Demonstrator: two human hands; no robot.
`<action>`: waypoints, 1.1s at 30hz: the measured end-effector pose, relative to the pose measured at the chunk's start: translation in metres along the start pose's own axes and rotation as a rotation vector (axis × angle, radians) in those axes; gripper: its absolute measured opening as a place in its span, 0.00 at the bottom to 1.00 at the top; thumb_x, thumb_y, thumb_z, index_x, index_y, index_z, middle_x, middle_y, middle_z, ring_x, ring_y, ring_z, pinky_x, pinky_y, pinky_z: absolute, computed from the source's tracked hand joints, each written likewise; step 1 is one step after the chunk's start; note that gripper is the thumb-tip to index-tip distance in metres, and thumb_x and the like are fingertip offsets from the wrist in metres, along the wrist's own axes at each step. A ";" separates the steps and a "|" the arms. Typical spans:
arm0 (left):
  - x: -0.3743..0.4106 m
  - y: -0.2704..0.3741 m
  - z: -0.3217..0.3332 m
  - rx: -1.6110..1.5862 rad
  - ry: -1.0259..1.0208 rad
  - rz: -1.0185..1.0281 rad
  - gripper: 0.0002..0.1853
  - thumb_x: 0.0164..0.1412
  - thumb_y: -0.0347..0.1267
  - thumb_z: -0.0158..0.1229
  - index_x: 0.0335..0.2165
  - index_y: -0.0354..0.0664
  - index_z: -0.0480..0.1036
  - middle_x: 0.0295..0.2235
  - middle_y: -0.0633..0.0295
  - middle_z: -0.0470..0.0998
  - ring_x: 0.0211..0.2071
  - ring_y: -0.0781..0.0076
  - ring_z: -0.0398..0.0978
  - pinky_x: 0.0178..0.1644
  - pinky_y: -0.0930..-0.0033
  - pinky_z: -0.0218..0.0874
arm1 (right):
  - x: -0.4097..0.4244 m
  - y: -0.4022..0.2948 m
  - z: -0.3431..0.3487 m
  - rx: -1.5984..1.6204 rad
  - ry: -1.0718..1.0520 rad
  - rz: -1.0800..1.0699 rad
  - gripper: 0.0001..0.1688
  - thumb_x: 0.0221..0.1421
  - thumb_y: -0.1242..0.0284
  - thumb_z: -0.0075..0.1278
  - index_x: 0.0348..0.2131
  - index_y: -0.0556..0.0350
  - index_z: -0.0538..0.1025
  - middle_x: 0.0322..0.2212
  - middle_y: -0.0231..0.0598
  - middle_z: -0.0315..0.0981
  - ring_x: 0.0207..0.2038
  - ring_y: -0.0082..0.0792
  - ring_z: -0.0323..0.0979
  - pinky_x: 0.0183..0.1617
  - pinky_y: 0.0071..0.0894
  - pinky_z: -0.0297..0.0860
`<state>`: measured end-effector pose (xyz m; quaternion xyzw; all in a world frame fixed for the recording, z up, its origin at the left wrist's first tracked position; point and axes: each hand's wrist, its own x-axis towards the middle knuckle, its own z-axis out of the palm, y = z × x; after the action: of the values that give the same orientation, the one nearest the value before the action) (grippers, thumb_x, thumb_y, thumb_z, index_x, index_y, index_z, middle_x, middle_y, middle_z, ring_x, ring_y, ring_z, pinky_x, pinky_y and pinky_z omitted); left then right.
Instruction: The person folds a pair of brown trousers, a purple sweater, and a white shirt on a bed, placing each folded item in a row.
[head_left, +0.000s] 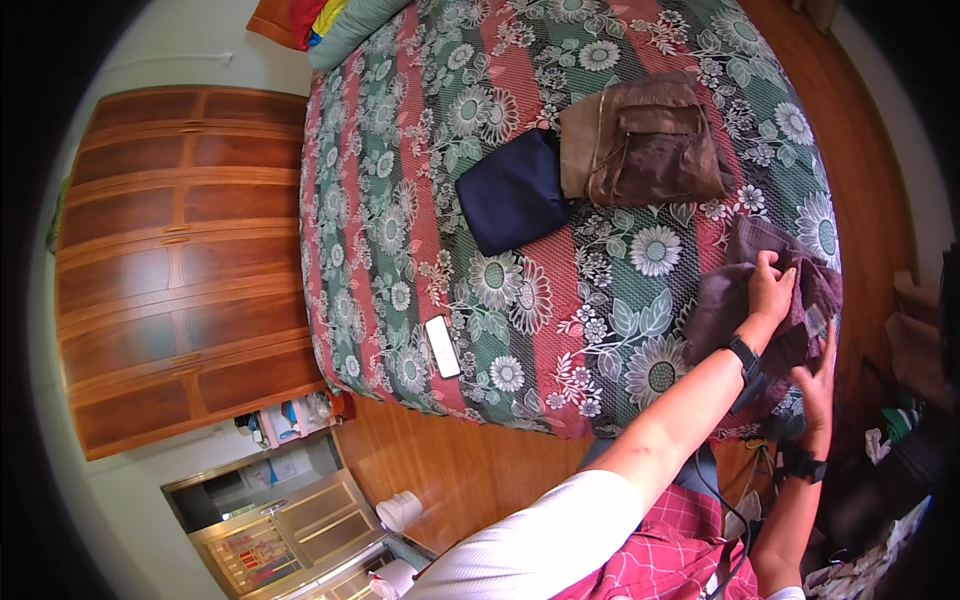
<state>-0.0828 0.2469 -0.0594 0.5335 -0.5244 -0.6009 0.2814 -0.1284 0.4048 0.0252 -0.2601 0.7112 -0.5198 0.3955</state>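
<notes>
A purplish-brown garment lies crumpled at the right front corner of the bed. My left hand grips its cloth near the middle, with the thumb and fingertips bent in. My right hand is beside the garment's near right edge, fingers extended and thumb apart. A small pale tag or patch shows on the cloth between my hands. Farther back on the bed lies a folded brown garment with a shiny finish. Touching its left side is a folded navy blue garment.
A floral striped bedspread covers the bed. A white-screened phone lies near its front edge. Wooden cabinets stand at the left. Bedding is piled at the far left corner. Dark clutter sits right of me, and a cable hangs by my body.
</notes>
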 end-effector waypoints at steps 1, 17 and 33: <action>0.004 -0.005 -0.004 0.060 0.005 0.011 0.23 0.50 0.33 0.64 0.42 0.37 0.64 0.24 0.57 0.73 0.26 0.64 0.73 0.34 0.64 0.66 | -0.004 0.006 0.008 -0.192 -0.005 -0.104 0.59 0.39 0.71 0.60 0.64 0.59 0.46 0.61 0.49 0.48 0.61 0.39 0.51 0.64 0.34 0.48; -0.019 -0.040 -0.183 0.006 -0.088 -0.135 0.27 0.56 0.32 0.61 0.50 0.31 0.62 0.39 0.59 0.72 0.38 0.75 0.70 0.46 0.74 0.63 | 0.025 0.023 0.031 0.136 0.361 0.073 0.21 0.48 0.80 0.56 0.45 0.59 0.72 0.36 0.33 0.75 0.39 0.23 0.70 0.46 0.24 0.66; -0.032 0.029 -0.141 -0.389 -0.218 0.073 0.21 0.58 0.20 0.52 0.51 0.31 0.63 0.46 0.56 0.73 0.46 0.71 0.70 0.53 0.72 0.59 | 0.019 -0.010 0.020 0.412 0.342 0.015 0.25 0.50 0.79 0.56 0.49 0.60 0.68 0.38 0.29 0.73 0.39 0.20 0.68 0.46 0.22 0.65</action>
<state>0.0513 0.2206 -0.0045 0.3819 -0.4449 -0.7343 0.3420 -0.1227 0.3756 0.0263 -0.0769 0.6489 -0.6870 0.3180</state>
